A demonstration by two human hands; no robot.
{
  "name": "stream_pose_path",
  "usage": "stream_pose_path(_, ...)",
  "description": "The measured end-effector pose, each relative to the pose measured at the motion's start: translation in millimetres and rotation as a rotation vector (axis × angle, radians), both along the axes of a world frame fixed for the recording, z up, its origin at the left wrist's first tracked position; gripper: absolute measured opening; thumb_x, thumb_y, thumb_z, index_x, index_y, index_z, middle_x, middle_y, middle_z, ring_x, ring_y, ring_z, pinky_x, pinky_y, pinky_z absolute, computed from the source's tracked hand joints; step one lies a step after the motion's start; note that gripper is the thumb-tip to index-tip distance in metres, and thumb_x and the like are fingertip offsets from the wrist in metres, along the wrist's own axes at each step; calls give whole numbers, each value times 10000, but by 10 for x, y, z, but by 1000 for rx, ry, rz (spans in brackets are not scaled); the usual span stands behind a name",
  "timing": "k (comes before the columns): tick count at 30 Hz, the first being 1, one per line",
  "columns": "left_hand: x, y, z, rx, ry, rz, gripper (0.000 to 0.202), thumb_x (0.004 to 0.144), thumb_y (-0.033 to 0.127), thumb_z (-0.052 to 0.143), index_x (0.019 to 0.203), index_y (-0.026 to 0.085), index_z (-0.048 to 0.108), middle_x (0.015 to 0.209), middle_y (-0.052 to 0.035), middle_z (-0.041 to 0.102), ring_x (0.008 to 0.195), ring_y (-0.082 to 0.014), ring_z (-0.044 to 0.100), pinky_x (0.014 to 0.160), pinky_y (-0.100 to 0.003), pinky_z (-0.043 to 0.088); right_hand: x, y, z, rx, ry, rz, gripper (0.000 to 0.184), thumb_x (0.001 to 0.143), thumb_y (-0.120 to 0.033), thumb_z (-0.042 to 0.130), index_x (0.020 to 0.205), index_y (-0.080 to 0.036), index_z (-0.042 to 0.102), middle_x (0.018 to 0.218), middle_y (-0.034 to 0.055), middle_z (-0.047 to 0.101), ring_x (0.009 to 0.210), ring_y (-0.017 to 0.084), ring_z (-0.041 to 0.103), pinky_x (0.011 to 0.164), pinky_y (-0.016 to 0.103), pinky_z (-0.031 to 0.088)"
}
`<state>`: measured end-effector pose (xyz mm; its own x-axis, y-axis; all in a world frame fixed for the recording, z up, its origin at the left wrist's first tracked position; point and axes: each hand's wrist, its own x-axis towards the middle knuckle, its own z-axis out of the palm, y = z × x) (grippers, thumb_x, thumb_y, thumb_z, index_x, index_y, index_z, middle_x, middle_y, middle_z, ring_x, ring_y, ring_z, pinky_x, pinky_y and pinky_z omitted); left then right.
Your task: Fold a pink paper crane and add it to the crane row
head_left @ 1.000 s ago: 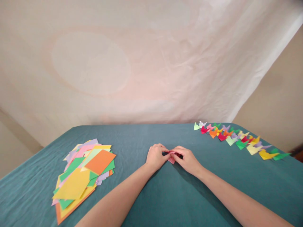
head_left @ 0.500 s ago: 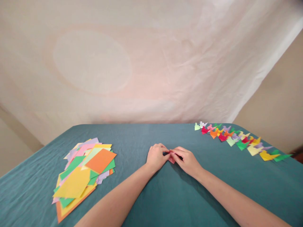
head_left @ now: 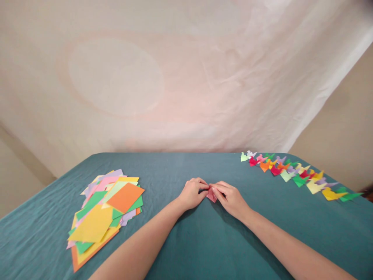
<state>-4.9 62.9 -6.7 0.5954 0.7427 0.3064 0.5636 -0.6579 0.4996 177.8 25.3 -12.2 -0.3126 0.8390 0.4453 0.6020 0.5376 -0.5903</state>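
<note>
Between my fingertips, near the middle of the table, is a small piece of folded pink paper [head_left: 212, 195]. My left hand [head_left: 193, 193] pinches its upper left part between thumb and fingers. From the other side my right hand [head_left: 230, 197] grips the paper's upper right, thumb and fingers pressed together. The fingertips of both hands nearly meet at the top and cover that part of the paper. Its lower, pointed part shows below them.
A loose pile of coloured paper sheets [head_left: 93, 225] lies on the left of the green-covered table [head_left: 186, 249]. Several small folded paper birds [head_left: 287, 175] stand in slanting rows at the far right. A pale cloth [head_left: 186, 77] hangs behind the table.
My left hand's fingers have shifted slightly left, and more of the pink paper shows beneath the fingertips. Both hands still hold it. The whole view has shifted a little.
</note>
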Motion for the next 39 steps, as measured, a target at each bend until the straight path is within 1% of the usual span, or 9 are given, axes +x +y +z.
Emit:
stream_pose_path(7, 3, 6, 27, -10, 30, -4, 201, 819, 241, 517, 921, 257, 690, 980, -10, 629, 931, -180, 543, 869, -292, 401, -1, -15, 24, 26, -16, 4, 307, 917, -271, 371, 1054, -215, 640, 950, 56, 632, 875, 166, 591, 812, 290, 461)
stream_pose_path(11, 9, 14, 26, 2, 14, -15, 204, 814, 216, 520, 916, 253, 693, 972, -7, 637, 921, -169, 553, 867, -282, 407, -2, -17, 26, 35, -29, -1, 304, 918, -263, 371, 1061, -212, 635, 960, 55, 628, 881, 163, 590, 816, 289, 462)
stream_pose_path(14, -1, 29, 19, -2, -25, -34, 210, 810, 177, 517, 893, 237, 700, 938, -6, 654, 897, -153, 569, 863, -262, 413, -2, -14, 16, 42, -32, -3, 302, 918, -260, 373, 1059, -208, 635, 972, 58, 629, 897, 165, 591, 823, 289, 463)
stream_pose_path(18, -12, 21, 17, 8, -64, -39, 191, 810, 160, 519, 845, 198, 703, 872, -16, 664, 844, -141, 586, 818, -236, 434, -5, -10, 7, 45, -44, -12, 297, 916, -259, 379, 1052, -204, 637, 963, 60, 634, 891, 166, 597, 816, 290, 470)
stream_pose_path(21, 1, -7, 16, 49, -46, -25, 168, 811, 179, 532, 820, 191, 700, 849, -19, 659, 823, -143, 586, 794, -236, 443, -7, -9, 3, 48, -53, -17, 292, 914, -254, 385, 1061, -198, 631, 959, 60, 631, 883, 164, 596, 813, 289, 471)
stream_pose_path(26, 37, -52, 18, 144, 54, 24, 179, 832, 197, 514, 791, 188, 688, 854, -26, 652, 827, -152, 580, 784, -246, 442, -11, -13, -1, 67, -68, -19, 283, 915, -241, 390, 1072, -201, 621, 948, 59, 622, 874, 164, 589, 814, 298, 469)
stream_pose_path(33, 45, -76, 66, 304, 208, 8, 207, 867, 247, 482, 801, 179, 666, 856, -30, 642, 821, -164, 571, 774, -290, 417, -19, 4, -18, 91, -82, -10, 260, 909, -227, 405, 1050, -213, 622, 909, 54, 618, 838, 167, 584, 787, 308, 482)
stream_pose_path(39, 47, -90, 84, 348, 238, 9, 191, 871, 264, 486, 821, 185, 653, 863, -21, 638, 831, -169, 563, 744, -295, 401, 8, 21, -48, 100, -108, 12, 231, 889, -205, 436, 1023, -204, 625, 908, 63, 610, 829, 177, 576, 769, 329, 490)
